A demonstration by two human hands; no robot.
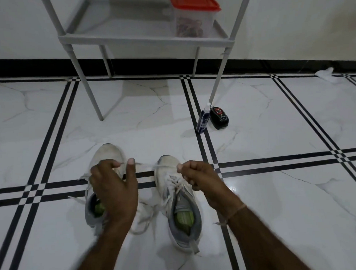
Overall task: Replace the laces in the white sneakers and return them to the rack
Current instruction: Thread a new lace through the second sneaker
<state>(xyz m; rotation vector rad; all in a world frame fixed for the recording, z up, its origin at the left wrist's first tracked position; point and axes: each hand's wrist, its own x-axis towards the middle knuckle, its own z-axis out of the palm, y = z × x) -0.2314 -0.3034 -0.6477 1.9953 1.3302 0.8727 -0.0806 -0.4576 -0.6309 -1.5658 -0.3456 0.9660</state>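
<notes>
Stretching a flat white shoelace (164, 166) taut between them, both hands work low over a pair of worn white sneakers with grey collars and green insoles. The left hand (112, 187) hovers over the left sneaker (108, 155), fingers curled round one part of the lace and thumb standing straight up. The right hand (198, 178) pinches the other part between thumb and curled fingers, just beside the toe of the right sneaker (175, 197).

The held span runs side to side, across the long axis of both shoes, whose toes point away from the person towards the grey tube-framed rack (143, 38). I judge that this lace leads down into the right sneaker's eyelets, so the right hand is the nearer one for feeding it; blur leaves the exact path unclear. More loose white laces (143, 216) lie tangled on the floor between the shoes and could snag a pull.

Ahead, the glossy white marble-patterned floor tiles (273, 121) give room up to the rack's legs. A dark blue spray bottle (202, 122) and a black oval polish case (219, 118) stand close beside the front right leg. On the rack's lowest shelf a clear plastic box with a red lid (193, 15) takes the right side, with shelf surface showing to its left.
</notes>
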